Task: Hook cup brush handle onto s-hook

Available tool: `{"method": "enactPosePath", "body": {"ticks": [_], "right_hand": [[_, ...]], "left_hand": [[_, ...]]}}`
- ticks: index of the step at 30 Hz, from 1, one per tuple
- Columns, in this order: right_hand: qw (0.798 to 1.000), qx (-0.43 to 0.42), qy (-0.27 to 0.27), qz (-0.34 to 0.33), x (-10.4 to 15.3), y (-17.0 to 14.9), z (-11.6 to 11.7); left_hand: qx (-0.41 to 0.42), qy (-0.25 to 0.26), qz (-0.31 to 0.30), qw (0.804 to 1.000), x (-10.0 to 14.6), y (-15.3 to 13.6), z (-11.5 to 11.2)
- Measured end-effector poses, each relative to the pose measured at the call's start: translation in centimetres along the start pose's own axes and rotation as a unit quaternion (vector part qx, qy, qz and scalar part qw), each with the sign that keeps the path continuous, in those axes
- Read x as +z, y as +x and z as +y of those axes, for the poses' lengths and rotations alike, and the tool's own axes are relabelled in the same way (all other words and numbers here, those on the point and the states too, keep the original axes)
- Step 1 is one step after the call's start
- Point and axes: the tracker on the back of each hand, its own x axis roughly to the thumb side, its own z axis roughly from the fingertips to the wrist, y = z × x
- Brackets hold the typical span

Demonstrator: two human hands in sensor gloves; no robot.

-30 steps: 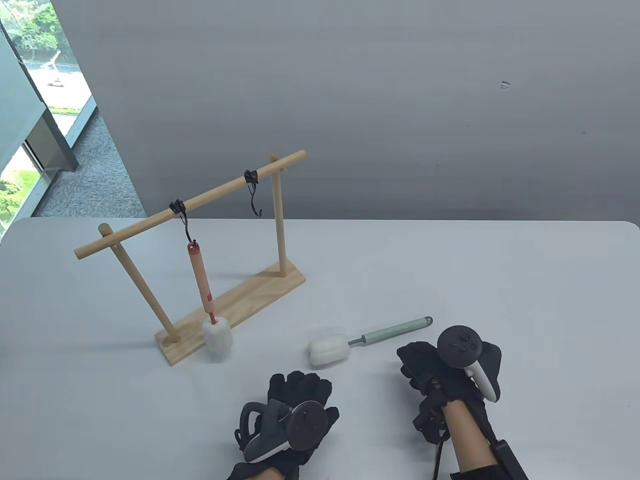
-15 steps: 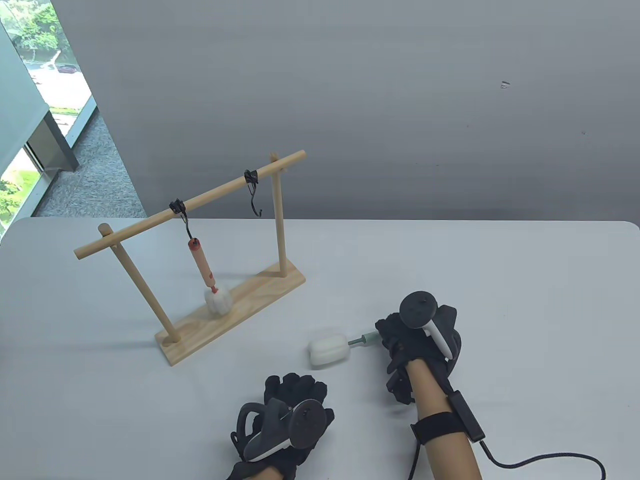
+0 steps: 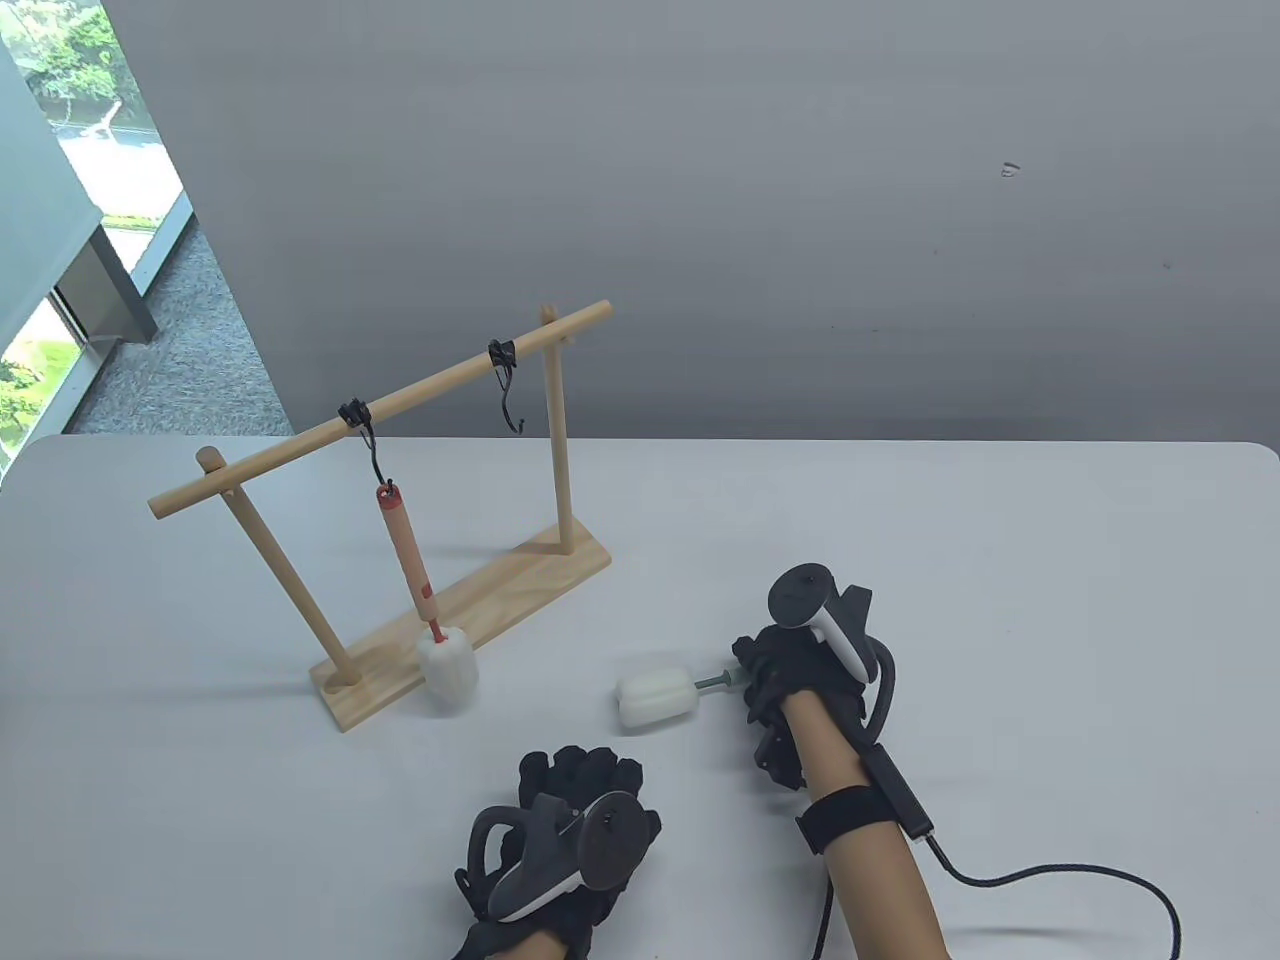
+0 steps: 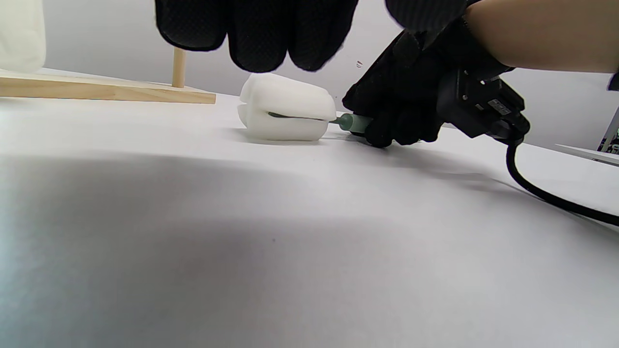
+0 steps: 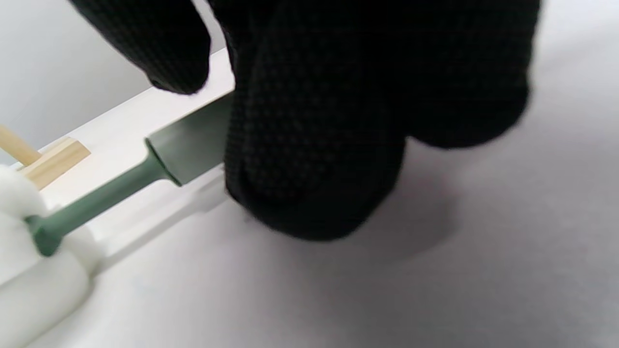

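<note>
A green-handled cup brush lies on the white table, its white sponge head [image 3: 655,700] pointing left. My right hand [image 3: 765,665] covers the green handle and grips it; only the stem [image 3: 718,680] shows. The right wrist view shows my fingers [image 5: 314,145] wrapped over the handle [image 5: 188,145]. The left wrist view shows the sponge [image 4: 285,108] and the right hand [image 4: 401,111] low on the table. The empty black S-hook [image 3: 512,400] hangs at the right of the wooden rail [image 3: 430,388]. My left hand [image 3: 575,800] rests empty near the front edge.
A red-handled brush [image 3: 405,560] hangs from the left S-hook [image 3: 372,450], its sponge [image 3: 450,672] in front of the rack's wooden base [image 3: 520,580]. A black cable [image 3: 1050,875] trails from my right wrist. A window is at the far left.
My right hand moved forward and left onto the green handle and closed around it. The hanging red brush swung back and then forward. My left hand barely moved.
</note>
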Motion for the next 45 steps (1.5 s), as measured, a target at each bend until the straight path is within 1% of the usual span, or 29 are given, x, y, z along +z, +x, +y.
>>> {"method": "enactPosePath", "body": {"ticks": [4,10,15,20,22,24,27,28,29,31,35,37,38,40,41,42,44,45], "right_hand": [[1.000,0.009,0.003,0.006,-0.1,0.1,0.3],[0.997,0.048,-0.045,0.029,0.3,0.4,0.4],[0.997,0.050,-0.057,0.027,0.5,0.4,0.4],[0.996,0.047,-0.073,-0.015,1.6,0.6,0.0],[0.993,0.055,-0.094,-0.050,2.6,0.9,-0.2],[0.988,0.058,-0.113,-0.086,3.8,0.9,-0.6],[0.981,0.049,-0.128,-0.138,5.4,0.8,-1.2],[0.976,0.042,-0.126,-0.171,6.1,0.7,-1.4],[0.974,0.038,-0.127,-0.186,6.6,0.6,-1.5],[0.968,0.043,-0.138,-0.204,8.1,0.1,-2.0],[0.956,0.031,-0.151,-0.250,10.6,-0.7,-2.7],[0.951,0.025,-0.166,-0.260,11.8,-1.1,-2.9],[0.946,0.026,-0.173,-0.272,12.5,-1.4,-3.0],[0.938,0.027,-0.185,-0.292,13.7,-1.8,-3.0],[0.934,0.027,-0.191,-0.300,14.1,-2.1,-2.9],[0.932,0.027,-0.196,-0.304,14.4,-2.2,-2.8],[0.926,0.027,-0.209,-0.314,15.1,-2.7,-2.7],[0.918,0.028,-0.217,-0.330,15.5,-3.0,-2.5]], "left_hand": [[0.000,0.001,0.003,1.000,0.0,-0.1,0.0],[0.001,0.005,0.003,1.000,0.0,-0.1,0.0],[0.003,0.005,0.005,1.000,0.0,-0.2,0.0],[0.024,0.021,0.020,0.999,-0.1,-0.7,0.3],[0.044,0.054,0.030,0.997,0.0,-1.1,0.5],[0.053,0.065,0.042,0.996,-0.1,-1.5,0.7],[0.075,0.075,0.050,0.993,-0.3,-1.9,0.9],[0.100,0.077,0.057,0.990,-0.5,-2.2,1.0],[0.129,0.083,0.063,0.986,-0.6,-2.4,1.1],[0.214,0.099,0.088,0.968,-1.2,-2.9,1.3],[0.287,0.068,0.089,0.951,-2.8,-3.0,1.3],[0.355,0.062,0.072,0.930,-3.8,-2.7,1.1],[0.417,0.063,0.069,0.904,-4.4,-2.3,0.9],[0.491,0.063,0.066,0.867,-5.2,-1.3,0.5],[0.508,0.058,0.059,0.857,-5.6,-0.7,0.3],[0.505,0.052,0.051,0.860,-5.9,-0.2,0.2],[0.476,0.038,0.032,0.878,-6.4,0.8,-0.1],[0.451,0.030,0.016,0.892,-6.5,1.4,-0.3]]}}
